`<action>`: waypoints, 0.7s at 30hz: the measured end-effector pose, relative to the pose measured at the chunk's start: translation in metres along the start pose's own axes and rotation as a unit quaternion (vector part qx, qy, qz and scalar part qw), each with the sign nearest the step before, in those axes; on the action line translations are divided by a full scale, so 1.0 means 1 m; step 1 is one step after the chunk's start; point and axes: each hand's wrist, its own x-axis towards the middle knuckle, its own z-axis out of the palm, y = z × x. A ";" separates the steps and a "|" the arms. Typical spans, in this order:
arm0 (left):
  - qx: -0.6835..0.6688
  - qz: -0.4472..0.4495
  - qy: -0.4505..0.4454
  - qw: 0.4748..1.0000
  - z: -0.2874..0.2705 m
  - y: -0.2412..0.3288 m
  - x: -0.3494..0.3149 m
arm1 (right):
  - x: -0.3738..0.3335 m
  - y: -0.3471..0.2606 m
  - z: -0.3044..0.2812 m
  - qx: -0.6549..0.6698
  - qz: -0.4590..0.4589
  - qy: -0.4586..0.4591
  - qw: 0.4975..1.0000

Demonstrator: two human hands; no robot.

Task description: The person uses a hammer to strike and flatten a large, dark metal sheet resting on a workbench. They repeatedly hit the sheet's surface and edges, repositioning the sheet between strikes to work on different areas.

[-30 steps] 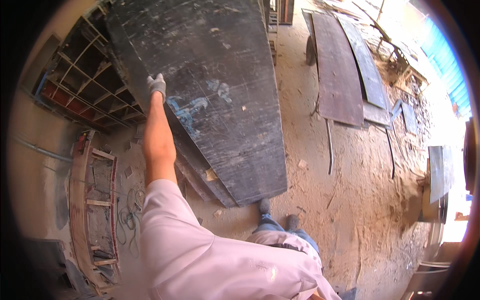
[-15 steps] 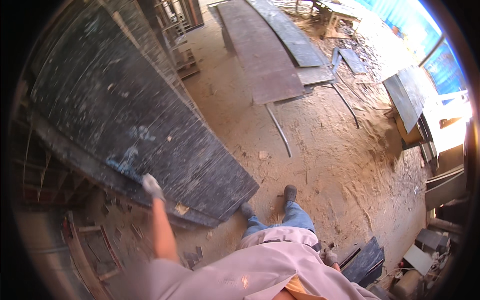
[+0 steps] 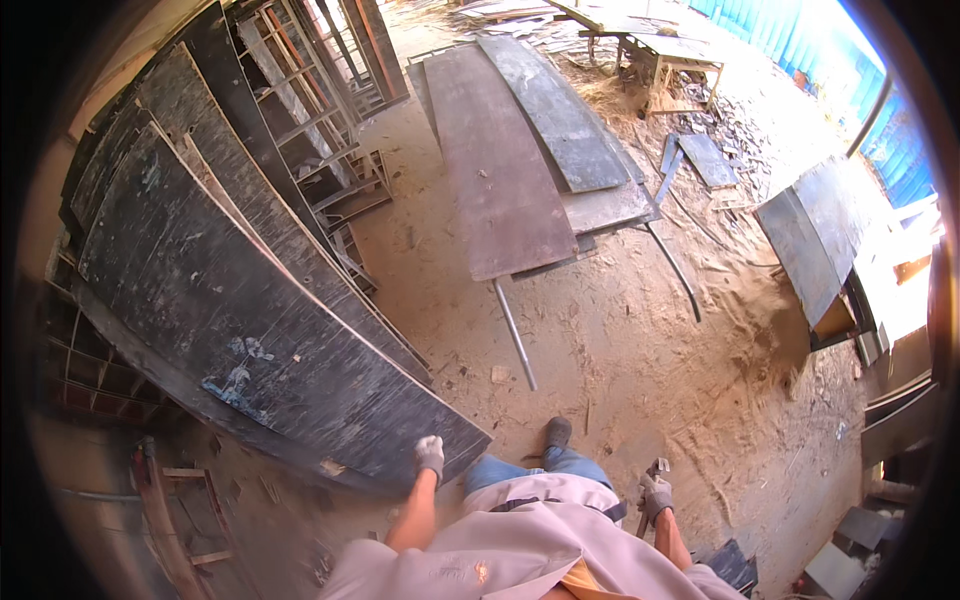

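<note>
My left hand (image 3: 430,455), in a pale work glove, is closed in front of the near end of a large black board (image 3: 260,300). Whether its curled fingers hold anything is hidden. The board is scuffed, with pale blue smears low on its face. Behind it stands another dark board (image 3: 215,125), with a gap between their upper edges. At my right side, my gloved right hand (image 3: 656,495) is closed around a hammer (image 3: 658,467). The hammer's metal head sticks up above the fist, and part of its handle shows below.
Ahead, brown and grey boards (image 3: 495,170) lie stacked on metal legs. More panels (image 3: 810,240) lean at the right. A metal rack (image 3: 310,130) stands behind the dark boards, a wooden frame (image 3: 165,520) at lower left. The sandy floor (image 3: 620,370) carries scraps.
My left hand has left the board's lower edge and moved right, closer to my body. My right hand has swung forward, bringing the hammer into plain view. The whole view has shifted.
</note>
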 end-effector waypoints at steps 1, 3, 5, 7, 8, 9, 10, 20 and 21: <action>-0.029 -0.007 -0.017 0.999 0.019 0.028 0.008 | 0.010 -0.017 -0.012 0.001 -0.030 0.016 0.999; -0.046 0.032 -0.022 0.998 0.035 0.057 0.034 | 0.027 -0.039 -0.014 0.002 -0.083 0.018 0.996; 0.040 0.048 -0.064 0.996 0.074 0.108 0.032 | 0.039 -0.049 -0.029 0.046 -0.085 0.046 0.994; 0.035 0.078 -0.065 0.994 0.094 0.134 0.044 | 0.040 -0.057 -0.027 0.083 -0.059 0.056 0.993; 0.039 0.079 -0.055 0.995 0.108 0.156 0.046 | 0.041 -0.060 -0.029 0.087 -0.045 0.054 0.994; 0.015 0.062 -0.088 0.994 0.116 0.167 0.054 | 0.034 -0.067 -0.025 0.085 -0.024 0.061 0.994; 0.037 0.057 -0.081 0.994 0.130 0.183 0.059 | 0.021 -0.075 -0.022 0.083 -0.004 0.075 0.994; 0.029 -0.070 -0.081 0.994 0.254 0.335 0.208 | 0.037 -0.090 -0.068 -0.007 0.195 0.152 0.969; 0.067 -0.075 -0.089 0.991 0.263 0.357 0.229 | 0.039 -0.102 -0.067 -0.020 0.222 0.165 0.961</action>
